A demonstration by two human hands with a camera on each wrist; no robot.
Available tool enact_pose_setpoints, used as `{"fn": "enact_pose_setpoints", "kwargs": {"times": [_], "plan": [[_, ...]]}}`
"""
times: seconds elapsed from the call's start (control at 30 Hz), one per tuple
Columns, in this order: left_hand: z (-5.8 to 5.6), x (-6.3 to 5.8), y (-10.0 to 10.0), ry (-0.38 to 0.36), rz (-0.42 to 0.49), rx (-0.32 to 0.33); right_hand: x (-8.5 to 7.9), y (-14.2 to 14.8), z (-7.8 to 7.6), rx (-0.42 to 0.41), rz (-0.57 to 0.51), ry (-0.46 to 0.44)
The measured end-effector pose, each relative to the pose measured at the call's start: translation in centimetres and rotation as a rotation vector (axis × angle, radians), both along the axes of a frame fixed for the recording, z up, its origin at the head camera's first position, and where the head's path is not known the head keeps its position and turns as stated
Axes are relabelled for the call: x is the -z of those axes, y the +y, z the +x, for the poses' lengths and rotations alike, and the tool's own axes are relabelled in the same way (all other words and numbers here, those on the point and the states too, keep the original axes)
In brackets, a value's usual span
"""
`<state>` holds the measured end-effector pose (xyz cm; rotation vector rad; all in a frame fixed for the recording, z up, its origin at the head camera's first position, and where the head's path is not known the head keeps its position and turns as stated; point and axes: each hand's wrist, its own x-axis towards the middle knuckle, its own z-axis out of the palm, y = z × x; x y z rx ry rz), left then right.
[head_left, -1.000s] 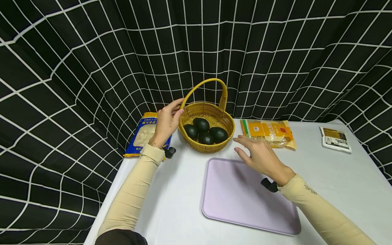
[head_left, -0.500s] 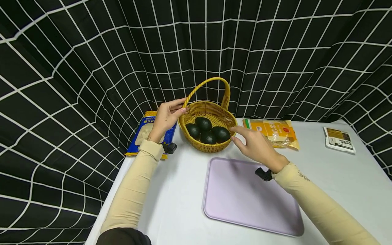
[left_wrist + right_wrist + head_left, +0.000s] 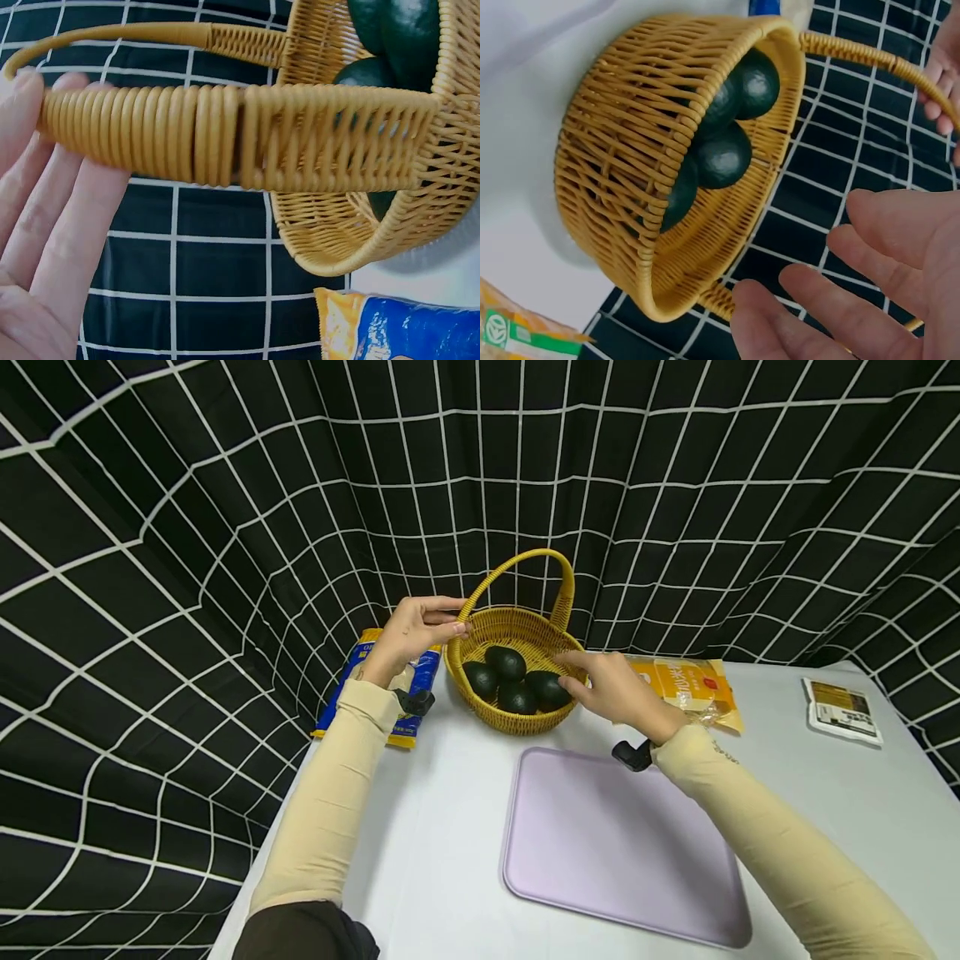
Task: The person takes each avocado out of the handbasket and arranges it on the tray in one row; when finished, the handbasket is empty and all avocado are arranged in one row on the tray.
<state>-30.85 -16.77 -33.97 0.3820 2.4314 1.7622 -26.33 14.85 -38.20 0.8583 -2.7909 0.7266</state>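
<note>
A yellow wicker basket (image 3: pixel 517 724) with a tall arched handle stands toward the back of the table. Several dark green avocados (image 3: pixel 517 697) lie inside it. My left hand (image 3: pixel 411 631) holds the left side of the basket handle (image 3: pixel 150 131), thumb on one face and fingers behind it. At the basket's right rim is my right hand (image 3: pixel 611 685), its fingers extended and slightly bent over the rightmost avocado (image 3: pixel 546 690). The right wrist view shows nothing between the right fingers (image 3: pixel 810 300), which spread beside the basket opening.
A lilac tray (image 3: pixel 622 852) lies in front of the basket. To the left, a blue and yellow pasta bag (image 3: pixel 423 681) sits partly under my left wrist. An orange food packet (image 3: pixel 686 685) and a small white-edged packet (image 3: pixel 842 712) lie on the right. A black gridded curtain (image 3: pixel 525 460) hangs behind.
My right hand has moved left and slightly up, from beside the basket to over its right rim. The left hand stays at the handle, and the head view has shifted a little.
</note>
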Motion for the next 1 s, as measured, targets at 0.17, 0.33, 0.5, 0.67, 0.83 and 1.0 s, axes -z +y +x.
{"fn": "enact_pose_setpoints", "kwargs": {"times": [0.17,0.33,0.5,0.67,0.83,1.0], "plan": [[-0.8,-0.5,-0.4,-0.039,0.019,0.067,-0.1,-0.2,-1.1,0.017,0.023,-0.066],[-1.5,-0.9,-0.4,-0.064,0.026,0.121,0.1,-0.5,-1.7,0.019,0.038,-0.102],[-1.7,-1.1,-0.7,-0.095,0.023,0.12,0.2,-1.2,-2.6,-0.007,0.056,-0.116],[-1.6,-0.9,-0.8,-0.095,0.026,0.122,0.3,-1.7,-3.5,-0.003,0.087,-0.152],[-1.4,-0.6,-0.9,-0.106,0.023,0.105,0.9,-2.0,-4.4,0.002,0.145,-0.224],[-1.2,-0.3,-0.9,-0.109,0.009,0.087,1.3,-2.3,-5.1,-0.015,0.182,-0.274]]}}
